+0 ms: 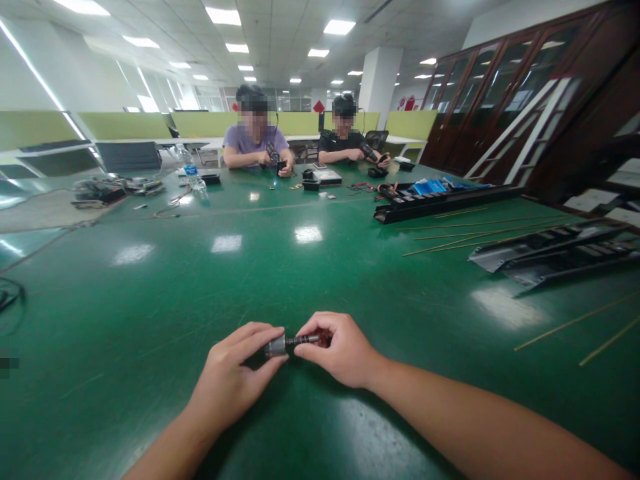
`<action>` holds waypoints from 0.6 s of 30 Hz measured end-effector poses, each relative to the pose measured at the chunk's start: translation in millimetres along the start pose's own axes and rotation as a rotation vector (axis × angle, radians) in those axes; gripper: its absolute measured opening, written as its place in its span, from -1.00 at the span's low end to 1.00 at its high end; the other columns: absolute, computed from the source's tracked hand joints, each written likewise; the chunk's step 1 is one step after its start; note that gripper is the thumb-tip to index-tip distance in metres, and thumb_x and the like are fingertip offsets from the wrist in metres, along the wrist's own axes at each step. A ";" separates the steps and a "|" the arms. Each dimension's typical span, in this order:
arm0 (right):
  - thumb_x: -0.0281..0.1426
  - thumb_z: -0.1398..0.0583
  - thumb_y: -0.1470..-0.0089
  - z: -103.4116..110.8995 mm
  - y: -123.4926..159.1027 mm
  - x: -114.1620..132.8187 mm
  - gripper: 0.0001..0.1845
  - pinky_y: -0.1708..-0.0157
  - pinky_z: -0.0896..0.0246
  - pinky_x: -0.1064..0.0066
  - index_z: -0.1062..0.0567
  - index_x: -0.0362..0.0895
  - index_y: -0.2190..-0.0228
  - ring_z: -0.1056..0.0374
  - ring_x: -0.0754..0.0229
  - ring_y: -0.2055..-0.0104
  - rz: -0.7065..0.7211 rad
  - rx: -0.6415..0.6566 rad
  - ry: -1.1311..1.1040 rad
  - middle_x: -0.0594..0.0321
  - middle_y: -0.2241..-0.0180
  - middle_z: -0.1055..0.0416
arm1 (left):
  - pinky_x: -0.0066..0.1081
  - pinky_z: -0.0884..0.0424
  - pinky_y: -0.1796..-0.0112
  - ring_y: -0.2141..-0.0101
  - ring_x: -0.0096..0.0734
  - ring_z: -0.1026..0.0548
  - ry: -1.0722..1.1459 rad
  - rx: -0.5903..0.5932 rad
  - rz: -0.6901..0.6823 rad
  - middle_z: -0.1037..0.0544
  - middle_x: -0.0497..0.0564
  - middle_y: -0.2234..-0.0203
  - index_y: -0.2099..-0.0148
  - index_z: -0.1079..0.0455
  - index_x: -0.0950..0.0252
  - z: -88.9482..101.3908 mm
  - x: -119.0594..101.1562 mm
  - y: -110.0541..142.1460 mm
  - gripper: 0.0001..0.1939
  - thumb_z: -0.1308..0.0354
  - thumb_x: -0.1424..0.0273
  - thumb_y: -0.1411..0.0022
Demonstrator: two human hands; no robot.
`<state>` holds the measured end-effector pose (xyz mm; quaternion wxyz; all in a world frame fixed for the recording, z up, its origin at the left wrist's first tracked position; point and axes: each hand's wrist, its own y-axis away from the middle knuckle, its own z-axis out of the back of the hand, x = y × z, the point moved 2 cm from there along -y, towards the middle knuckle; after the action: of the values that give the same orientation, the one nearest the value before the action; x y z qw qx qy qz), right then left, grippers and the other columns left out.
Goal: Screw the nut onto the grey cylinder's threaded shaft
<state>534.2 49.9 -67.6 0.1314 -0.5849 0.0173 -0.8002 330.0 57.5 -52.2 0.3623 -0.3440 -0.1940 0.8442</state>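
Just above the near part of the green table, my left hand (240,367) is closed with thumb and fingers round a short grey metal motor housing (276,345). My right hand (345,350) pinches a motor rotor (306,339), which has a thin dark shaft and reddish-brown copper-like windings partly hidden by the fingers. The rotor's shaft points left, in line with the housing, and its tip meets the housing's right end. Whether the shaft reaches inside cannot be made out.
Across the green table (250,267) two people work with dark hand tools. Black metal channels (450,198) and more channels (560,257) lie at right with several thin rods (450,240). A water bottle (191,172) and a cluttered pile (115,189) stand far left.
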 end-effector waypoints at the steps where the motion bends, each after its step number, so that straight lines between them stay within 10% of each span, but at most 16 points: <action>1: -0.39 -0.35 0.05 0.0 0.0 -0.2 -0.86 0.50 -0.13 0.49 -0.61 -0.19 0.39 -0.25 0.32 0.50 -0.003 -0.001 -0.002 0.29 0.49 -0.41 | -0.51 -0.51 0.21 0.24 -0.43 -0.57 0.000 0.002 0.000 -0.57 0.02 0.21 0.00 -0.50 0.20 0.0 0.0 0.2 -0.71 -0.29 0.41 -0.20; 18: -0.38 -0.35 0.06 0.6 0.0 -1.8 -0.84 0.51 -0.10 0.49 -0.60 -0.22 0.40 -0.23 0.32 0.51 -0.041 -0.012 -0.038 0.30 0.52 -0.39 | -0.54 -0.50 0.19 0.24 -0.46 -0.56 -0.002 -0.013 -0.003 -0.57 0.00 0.21 0.01 -0.51 0.19 2.5 0.0 0.0 -0.72 -0.29 0.39 -0.20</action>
<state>535.3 50.3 -69.1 0.1118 -0.6010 0.0076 -0.7913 328.2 57.3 -50.5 0.3611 -0.3453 -0.2002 0.8428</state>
